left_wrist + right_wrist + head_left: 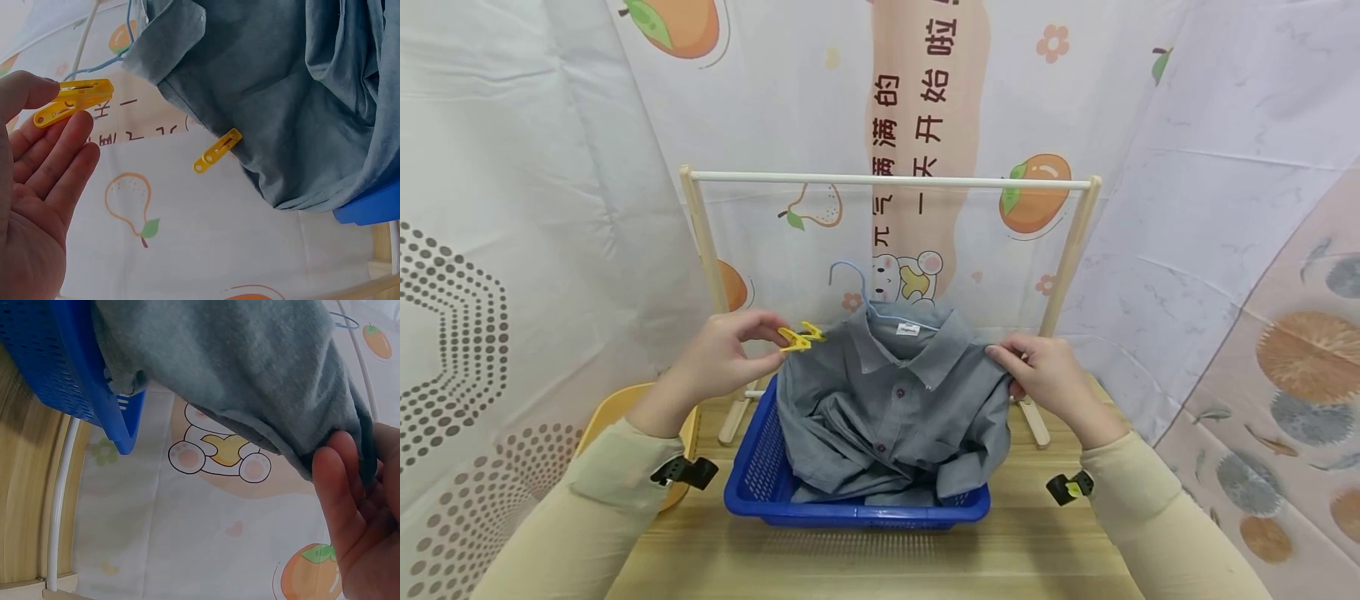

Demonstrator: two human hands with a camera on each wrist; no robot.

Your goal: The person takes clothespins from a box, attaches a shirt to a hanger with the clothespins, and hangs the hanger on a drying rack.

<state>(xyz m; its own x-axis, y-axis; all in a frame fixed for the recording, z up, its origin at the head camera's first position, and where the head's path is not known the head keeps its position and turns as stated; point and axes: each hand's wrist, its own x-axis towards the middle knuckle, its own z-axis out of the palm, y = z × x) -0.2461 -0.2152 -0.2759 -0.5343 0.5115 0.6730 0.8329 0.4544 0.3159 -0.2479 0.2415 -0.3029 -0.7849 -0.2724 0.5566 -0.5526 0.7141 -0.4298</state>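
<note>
A grey button-up shirt [925, 417] is on a light-blue hanger [862, 283], its lower part bunched in a blue basket [865, 514]. My left hand [726, 354] pinches a yellow clothespin [78, 100] between thumb and fingers, just off the shirt's left shoulder. A second yellow clothespin [217, 150] is clipped to the shirt's edge at that shoulder. At the opposite shoulder, my right hand [1048, 371] grips the cloth between thumb and fingers. Fabric hides part of those fingers in the right wrist view.
Behind the basket stands a wooden rack with a white crossbar [887, 179]. A yellow container [617, 408] sits left of the basket, partly behind my left arm. All of this rests on a wooden table [880, 567], with printed curtains around it.
</note>
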